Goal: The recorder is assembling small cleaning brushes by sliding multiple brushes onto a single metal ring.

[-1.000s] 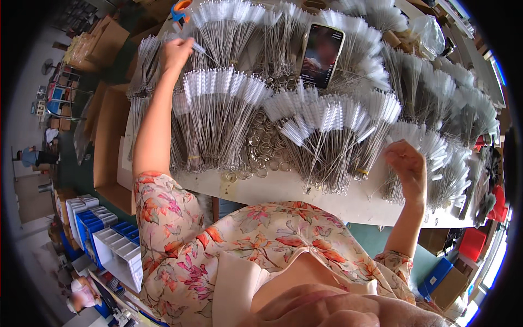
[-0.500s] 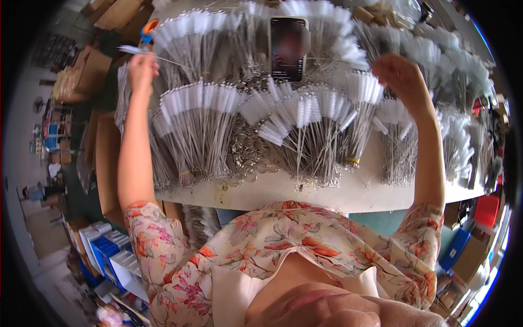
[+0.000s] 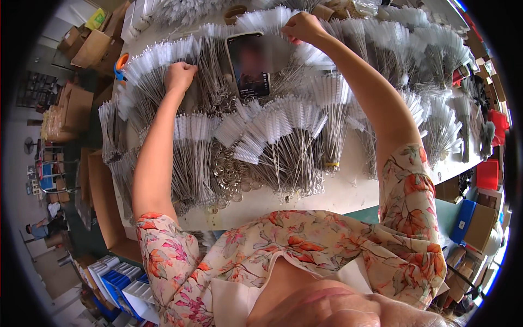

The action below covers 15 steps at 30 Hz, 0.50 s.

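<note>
Bundles of thin wire-handled brushes with white bristle heads (image 3: 283, 128) cover the table. My left hand (image 3: 181, 76) is closed in a pinch among the far-left brushes, beside a standing bundle (image 3: 211, 65); what its fingers hold does not show. Farther back, my right hand (image 3: 302, 28) reaches over the phone's right side with bent, closed fingers near the bristle tops of a back bundle (image 3: 267, 20). Anything in those fingers is hidden. Between my arms a phone (image 3: 250, 84) with a lit screen leans upright. Loose metal rings (image 3: 231, 177) are heaped in front of it.
Orange-handled scissors (image 3: 121, 65) lie at the table's left edge. An open cardboard box (image 3: 106, 207) stands by the left side. More brush bundles (image 3: 438, 128) fill the right. A roll of brown tape (image 3: 235, 13) sits at the back.
My left hand has come rightward from the table's left edge; the brush seen in it before no longer shows there. My right hand has swung left and farther back. The whole view has shifted.
</note>
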Each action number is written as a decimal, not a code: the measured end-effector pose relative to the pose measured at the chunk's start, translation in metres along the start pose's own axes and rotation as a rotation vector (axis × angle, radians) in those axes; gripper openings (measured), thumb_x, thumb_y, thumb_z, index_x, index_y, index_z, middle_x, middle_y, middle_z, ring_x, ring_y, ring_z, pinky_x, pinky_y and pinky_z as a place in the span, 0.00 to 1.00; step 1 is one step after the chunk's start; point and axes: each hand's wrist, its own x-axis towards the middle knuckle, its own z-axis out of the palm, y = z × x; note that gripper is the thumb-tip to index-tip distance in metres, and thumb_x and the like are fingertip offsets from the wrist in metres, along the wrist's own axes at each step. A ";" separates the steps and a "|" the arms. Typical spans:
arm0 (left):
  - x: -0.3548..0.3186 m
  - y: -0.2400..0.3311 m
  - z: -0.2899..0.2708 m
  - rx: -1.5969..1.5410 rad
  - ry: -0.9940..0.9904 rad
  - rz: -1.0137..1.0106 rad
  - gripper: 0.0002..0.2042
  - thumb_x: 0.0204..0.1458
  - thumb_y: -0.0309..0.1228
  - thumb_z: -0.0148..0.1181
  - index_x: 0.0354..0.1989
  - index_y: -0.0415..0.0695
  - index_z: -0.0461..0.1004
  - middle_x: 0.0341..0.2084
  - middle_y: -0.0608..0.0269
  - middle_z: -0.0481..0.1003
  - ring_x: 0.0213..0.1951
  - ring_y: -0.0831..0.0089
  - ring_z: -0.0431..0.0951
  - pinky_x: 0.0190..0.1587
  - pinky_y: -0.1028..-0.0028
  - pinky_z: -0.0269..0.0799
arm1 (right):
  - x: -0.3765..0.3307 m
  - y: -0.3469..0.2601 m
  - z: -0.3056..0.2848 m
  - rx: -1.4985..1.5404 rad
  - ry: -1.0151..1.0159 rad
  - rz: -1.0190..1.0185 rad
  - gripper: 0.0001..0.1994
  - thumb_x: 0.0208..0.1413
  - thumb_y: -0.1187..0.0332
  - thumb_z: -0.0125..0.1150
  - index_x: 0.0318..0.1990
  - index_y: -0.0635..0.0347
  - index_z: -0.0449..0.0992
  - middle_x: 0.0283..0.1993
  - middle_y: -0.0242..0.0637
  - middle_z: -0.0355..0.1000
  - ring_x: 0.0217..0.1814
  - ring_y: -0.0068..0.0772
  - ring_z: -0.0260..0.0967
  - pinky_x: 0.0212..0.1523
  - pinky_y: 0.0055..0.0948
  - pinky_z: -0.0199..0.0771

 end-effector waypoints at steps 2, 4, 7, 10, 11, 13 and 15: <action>-0.005 0.007 -0.004 0.003 -0.010 0.013 0.11 0.41 0.41 0.59 0.22 0.46 0.77 0.19 0.63 0.77 0.25 0.67 0.77 0.31 0.70 0.69 | 0.007 0.004 0.010 -0.039 0.019 0.042 0.11 0.43 0.60 0.59 0.30 0.57 0.78 0.20 0.29 0.74 0.21 0.20 0.72 0.27 0.22 0.76; -0.006 0.011 -0.008 0.003 -0.019 0.027 0.11 0.42 0.40 0.58 0.22 0.45 0.77 0.19 0.64 0.77 0.25 0.67 0.77 0.32 0.70 0.69 | 0.010 0.007 0.013 -0.090 0.037 0.108 0.13 0.42 0.56 0.58 0.32 0.52 0.77 0.21 0.31 0.74 0.23 0.28 0.74 0.30 0.28 0.76; -0.003 0.013 -0.013 -0.038 -0.091 0.035 0.11 0.45 0.36 0.59 0.24 0.40 0.73 0.19 0.64 0.76 0.24 0.75 0.74 0.30 0.74 0.67 | 0.012 0.012 0.007 -0.192 0.286 -0.042 0.13 0.42 0.57 0.59 0.28 0.58 0.77 0.20 0.35 0.73 0.20 0.27 0.73 0.28 0.28 0.75; -0.007 -0.004 -0.037 -0.221 0.073 0.132 0.09 0.47 0.35 0.56 0.31 0.41 0.75 0.21 0.63 0.77 0.27 0.73 0.77 0.34 0.73 0.69 | 0.008 -0.024 -0.029 -0.078 0.660 -0.305 0.10 0.49 0.65 0.49 0.37 0.58 0.72 0.27 0.44 0.72 0.28 0.45 0.70 0.31 0.39 0.68; -0.007 -0.006 -0.042 -0.343 0.182 0.257 0.09 0.49 0.33 0.55 0.34 0.41 0.74 0.23 0.63 0.77 0.26 0.74 0.76 0.34 0.74 0.69 | 0.002 -0.027 -0.054 -0.002 0.847 -0.383 0.11 0.50 0.63 0.49 0.27 0.62 0.71 0.24 0.44 0.72 0.25 0.42 0.70 0.26 0.38 0.68; -0.017 0.013 -0.061 -0.521 0.455 0.376 0.09 0.53 0.29 0.52 0.40 0.41 0.73 0.25 0.66 0.75 0.21 0.79 0.71 0.28 0.80 0.66 | -0.015 -0.027 -0.085 0.464 0.617 -0.126 0.13 0.50 0.62 0.49 0.26 0.63 0.72 0.24 0.42 0.72 0.22 0.36 0.69 0.24 0.34 0.68; -0.043 0.049 -0.088 -0.786 0.499 0.335 0.10 0.55 0.29 0.50 0.43 0.41 0.72 0.26 0.70 0.71 0.19 0.87 0.61 0.22 0.86 0.58 | -0.019 0.020 -0.099 0.313 0.612 -0.153 0.12 0.51 0.63 0.49 0.26 0.62 0.73 0.23 0.39 0.72 0.21 0.30 0.68 0.22 0.31 0.68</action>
